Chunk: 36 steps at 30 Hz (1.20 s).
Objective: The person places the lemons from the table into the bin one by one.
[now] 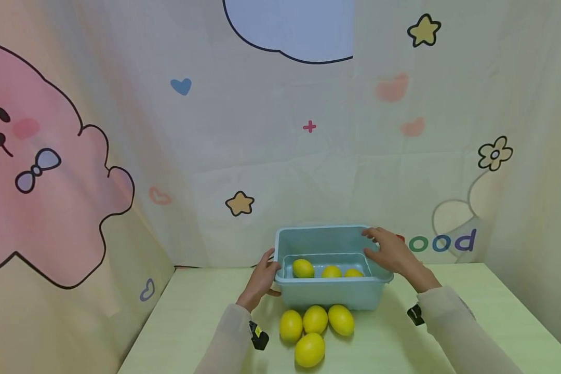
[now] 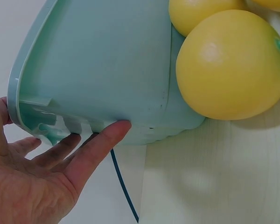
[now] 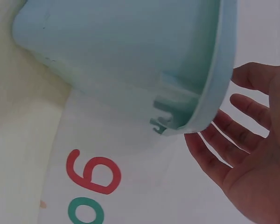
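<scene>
A light blue plastic bin (image 1: pixel 332 295) stands at the back of the table. Three yellow lemons (image 1: pixel 303 268) show inside it; its front wall hides part of two of them. My left hand (image 1: pixel 262 278) grips the bin's left end, thumb at the rim and fingers along the outer side, as the left wrist view shows. Over the right end, my right hand (image 1: pixel 395 253) is spread with loosely bent fingers right at the rim (image 3: pixel 219 88), holding nothing. Several more lemons (image 1: pixel 310 350) lie grouped on the table before the bin, one (image 2: pixel 233 65) close against its wall.
The pale wooden table (image 1: pixel 449 322) runs back to a printed curtain (image 1: pixel 280 171) close behind the bin. A pink cartoon animal (image 1: pixel 51 208) is printed on the curtain at the left. Dark wrist devices (image 1: pixel 259 336) sit at both sleeves.
</scene>
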Each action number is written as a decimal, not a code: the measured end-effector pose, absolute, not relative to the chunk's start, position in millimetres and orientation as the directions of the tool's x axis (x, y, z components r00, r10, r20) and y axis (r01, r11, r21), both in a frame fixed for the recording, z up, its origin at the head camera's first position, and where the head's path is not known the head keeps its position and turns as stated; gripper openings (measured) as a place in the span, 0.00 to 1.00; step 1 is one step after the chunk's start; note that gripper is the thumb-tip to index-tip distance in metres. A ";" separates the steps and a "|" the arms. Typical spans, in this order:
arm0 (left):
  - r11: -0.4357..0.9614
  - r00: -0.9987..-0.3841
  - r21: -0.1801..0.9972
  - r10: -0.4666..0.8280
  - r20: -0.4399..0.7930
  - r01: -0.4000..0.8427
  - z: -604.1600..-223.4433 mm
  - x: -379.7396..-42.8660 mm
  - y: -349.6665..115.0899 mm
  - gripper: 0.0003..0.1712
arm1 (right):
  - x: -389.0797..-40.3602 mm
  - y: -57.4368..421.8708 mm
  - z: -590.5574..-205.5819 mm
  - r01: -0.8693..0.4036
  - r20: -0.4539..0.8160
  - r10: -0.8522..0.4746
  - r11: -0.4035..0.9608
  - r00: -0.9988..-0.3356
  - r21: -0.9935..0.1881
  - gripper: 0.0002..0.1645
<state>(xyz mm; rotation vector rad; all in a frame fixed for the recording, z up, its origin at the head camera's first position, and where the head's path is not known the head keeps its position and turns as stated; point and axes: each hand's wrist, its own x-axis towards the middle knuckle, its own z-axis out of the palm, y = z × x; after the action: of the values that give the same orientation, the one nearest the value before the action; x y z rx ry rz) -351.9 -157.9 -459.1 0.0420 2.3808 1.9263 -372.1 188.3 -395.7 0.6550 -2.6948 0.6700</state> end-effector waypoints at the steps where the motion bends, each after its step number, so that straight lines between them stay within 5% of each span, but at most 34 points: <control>1: 0.210 -0.996 0.977 0.069 -0.047 -0.032 -458.9 -351.4 -157.8 0.37 | -371.8 190.1 -397.8 -0.485 0.382 -0.344 0.788 -0.857 -0.379 0.24; 11: 0.215 -0.998 0.976 0.056 -0.041 -0.028 -459.7 -353.2 -157.1 0.37 | -373.7 209.1 -412.0 -0.439 0.392 -0.258 0.750 -0.883 -0.495 0.28; 24: 0.211 -0.997 0.977 0.065 -0.043 -0.029 -461.0 -353.5 -157.5 0.37 | -374.3 220.9 -420.0 -0.228 0.155 -0.169 0.642 -0.973 -0.732 0.34; 36: 0.217 -0.997 0.976 0.072 -0.042 -0.025 -460.4 -351.6 -158.1 0.37 | -374.0 223.9 -424.8 -0.079 -0.025 -0.196 0.504 -0.980 -0.860 0.37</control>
<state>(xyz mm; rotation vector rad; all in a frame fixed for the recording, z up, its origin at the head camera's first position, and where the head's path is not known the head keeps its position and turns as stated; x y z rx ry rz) -351.6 -158.1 -460.4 0.0461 2.3890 1.9172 -374.0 223.9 -424.8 0.2601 -2.8263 1.6059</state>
